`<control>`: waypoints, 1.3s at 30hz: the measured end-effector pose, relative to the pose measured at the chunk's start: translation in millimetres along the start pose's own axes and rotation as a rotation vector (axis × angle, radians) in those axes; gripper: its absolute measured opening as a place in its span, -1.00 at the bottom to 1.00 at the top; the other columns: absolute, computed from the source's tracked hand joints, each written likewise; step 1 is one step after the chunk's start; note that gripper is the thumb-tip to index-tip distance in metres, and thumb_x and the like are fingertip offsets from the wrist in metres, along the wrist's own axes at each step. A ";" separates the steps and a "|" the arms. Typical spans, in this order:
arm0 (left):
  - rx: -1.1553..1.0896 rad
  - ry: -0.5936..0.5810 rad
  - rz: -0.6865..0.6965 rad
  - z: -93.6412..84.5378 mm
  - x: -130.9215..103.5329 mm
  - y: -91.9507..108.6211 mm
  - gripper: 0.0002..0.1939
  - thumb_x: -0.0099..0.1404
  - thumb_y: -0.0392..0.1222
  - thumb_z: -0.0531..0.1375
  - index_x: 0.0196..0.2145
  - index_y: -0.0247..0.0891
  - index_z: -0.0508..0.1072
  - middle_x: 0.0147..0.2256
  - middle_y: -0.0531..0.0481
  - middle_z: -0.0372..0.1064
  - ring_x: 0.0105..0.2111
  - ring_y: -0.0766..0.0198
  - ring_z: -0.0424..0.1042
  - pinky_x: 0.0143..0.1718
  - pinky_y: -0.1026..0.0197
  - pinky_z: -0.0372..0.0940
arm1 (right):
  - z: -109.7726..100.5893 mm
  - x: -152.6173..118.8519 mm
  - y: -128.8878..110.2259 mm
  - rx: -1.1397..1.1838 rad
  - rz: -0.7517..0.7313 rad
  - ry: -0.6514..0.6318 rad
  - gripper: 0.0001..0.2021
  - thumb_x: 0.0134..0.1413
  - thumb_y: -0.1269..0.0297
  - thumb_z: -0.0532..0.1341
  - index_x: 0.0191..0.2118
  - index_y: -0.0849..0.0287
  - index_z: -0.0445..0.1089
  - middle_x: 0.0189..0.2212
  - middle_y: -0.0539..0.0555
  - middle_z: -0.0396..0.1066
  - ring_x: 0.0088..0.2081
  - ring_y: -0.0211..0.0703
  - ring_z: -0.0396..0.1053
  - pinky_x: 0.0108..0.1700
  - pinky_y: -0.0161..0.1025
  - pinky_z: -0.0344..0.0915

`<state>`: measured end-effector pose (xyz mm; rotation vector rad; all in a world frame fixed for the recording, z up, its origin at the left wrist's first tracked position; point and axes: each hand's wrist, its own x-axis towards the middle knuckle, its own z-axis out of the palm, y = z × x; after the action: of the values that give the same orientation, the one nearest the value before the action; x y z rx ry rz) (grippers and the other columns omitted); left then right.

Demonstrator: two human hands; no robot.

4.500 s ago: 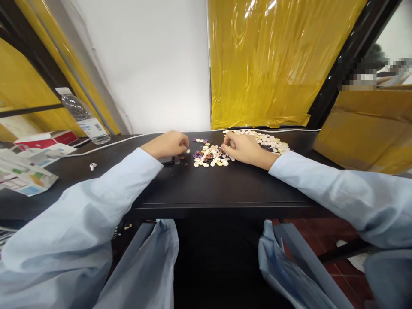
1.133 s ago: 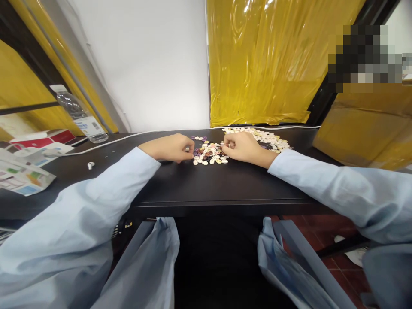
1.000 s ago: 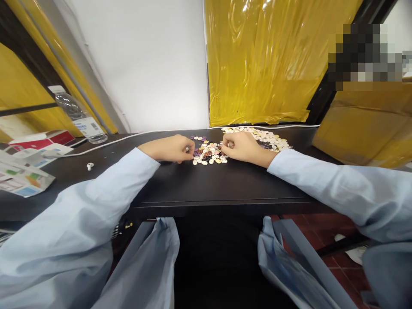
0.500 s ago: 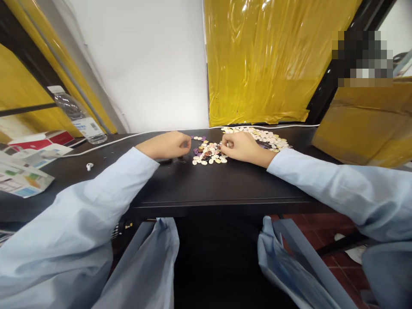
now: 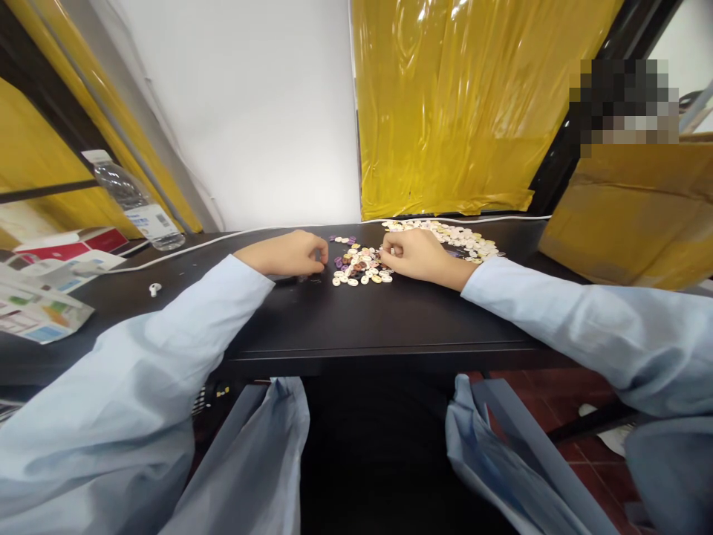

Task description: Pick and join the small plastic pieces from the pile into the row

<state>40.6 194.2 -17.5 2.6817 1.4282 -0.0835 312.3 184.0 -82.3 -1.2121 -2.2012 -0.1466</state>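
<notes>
Pale and purple buttons lie heaped mid-tabletop toward its far edge. Left hand curls beside them, right hand pinches one; either grip's contents stay unclear. A sleeve could scatter them.

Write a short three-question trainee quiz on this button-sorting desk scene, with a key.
1. True or false: both hands rest on the black table.
2. Which pile lies between the left hand and the right hand? A) mixed buttons B) pale buttons
3. What small white thing lies alone at far left, near the water bottle?

Key: 1 true; 2 A; 3 an earbud.
</notes>
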 end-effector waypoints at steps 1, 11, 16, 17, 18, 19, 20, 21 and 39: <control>-0.002 0.004 0.013 0.0 -0.1 0.8 -0.73 0.10 -0.22 0.15 -0.21 -0.22 0.50 -0.38 0.00 0.52 -0.43 0.22 0.45 -0.43 0.25 0.21 | -0.1 0.0 -0.1 0.000 0.000 -0.001 -0.85 0.05 0.24 0.18 -0.44 0.16 0.43 -0.50 0.04 0.46 -0.44 -0.17 0.30 -0.35 -0.26 0.06; -0.021 0.016 0.095 1.7 2.8 -3.6 -0.78 0.10 -0.29 0.12 -0.28 -0.23 0.49 -0.37 0.01 0.51 -0.42 0.25 0.44 -0.41 0.26 0.22 | -1.2 -0.3 -1.1 -0.002 0.014 -0.012 -0.85 0.05 0.24 0.17 -0.44 0.16 0.44 -0.50 0.03 0.46 -0.44 -0.18 0.30 -0.35 -0.27 0.05; -0.064 0.073 0.099 4.4 4.2 -5.7 -0.80 0.14 -0.22 0.15 -0.27 -0.24 0.50 -0.37 -0.01 0.53 -0.42 0.25 0.45 -0.40 0.26 0.25 | -1.1 -0.2 -1.0 0.001 0.012 -0.005 -0.85 0.05 0.25 0.18 -0.44 0.16 0.43 -0.50 0.02 0.47 -0.45 -0.18 0.30 -0.35 -0.27 0.05; -0.087 0.080 0.115 4.8 4.5 -5.1 -0.79 0.15 -0.22 0.14 -0.26 -0.25 0.50 -0.36 -0.01 0.54 -0.40 0.25 0.47 -0.38 0.26 0.27 | -1.2 -0.1 -1.3 -0.001 0.013 -0.005 -0.85 0.05 0.25 0.18 -0.44 0.16 0.44 -0.50 0.02 0.47 -0.44 -0.18 0.30 -0.35 -0.27 0.05; -0.107 0.086 0.133 5.1 4.9 -4.4 -0.78 0.15 -0.23 0.14 -0.25 -0.25 0.51 -0.34 -0.02 0.55 -0.38 0.24 0.48 -0.35 0.26 0.29 | -1.4 0.1 -1.7 -0.006 0.015 -0.005 -0.85 0.05 0.24 0.18 -0.43 0.16 0.44 -0.49 0.03 0.47 -0.44 -0.18 0.30 -0.35 -0.27 0.05; -0.122 0.100 0.146 5.1 5.4 -3.9 -0.77 0.15 -0.24 0.13 -0.24 -0.25 0.52 -0.32 -0.02 0.56 -0.35 0.24 0.49 -0.32 0.26 0.30 | -1.6 0.2 -2.1 -0.011 0.017 -0.005 -0.84 0.05 0.24 0.18 -0.43 0.16 0.45 -0.49 0.03 0.48 -0.44 -0.18 0.30 -0.35 -0.27 0.05; -0.127 0.126 0.148 5.0 6.0 -3.9 -0.75 0.16 -0.24 0.12 -0.23 -0.26 0.53 -0.30 -0.03 0.56 -0.34 0.23 0.50 -0.30 0.26 0.31 | -1.8 0.3 -2.6 -0.017 0.019 -0.007 -0.84 0.06 0.24 0.18 -0.43 0.16 0.45 -0.49 0.03 0.48 -0.43 -0.17 0.31 -0.35 -0.27 0.05; -0.121 0.166 0.141 4.8 6.7 -4.5 -0.74 0.17 -0.25 0.11 -0.22 -0.27 0.53 -0.28 -0.05 0.57 -0.32 0.23 0.51 -0.28 0.25 0.33 | -2.0 0.4 -2.9 -0.021 0.021 -0.010 -0.84 0.06 0.24 0.18 -0.42 0.16 0.46 -0.48 0.04 0.48 -0.43 -0.17 0.31 -0.35 -0.27 0.05; 0.182 0.334 -0.066 5.4 13.7 -16.4 -0.55 0.23 -0.31 0.05 0.02 -0.34 0.55 -0.01 -0.18 0.53 -0.01 0.05 0.50 0.05 0.12 0.34 | -3.8 0.1 -4.6 -0.034 0.028 -0.040 -0.85 0.06 0.26 0.18 -0.41 0.16 0.46 -0.46 0.05 0.50 -0.42 -0.16 0.33 -0.35 -0.27 0.05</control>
<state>34.7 214.0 -25.2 2.9013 1.6735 0.2539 310.3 180.1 -78.3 -1.2740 -2.2235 -0.1508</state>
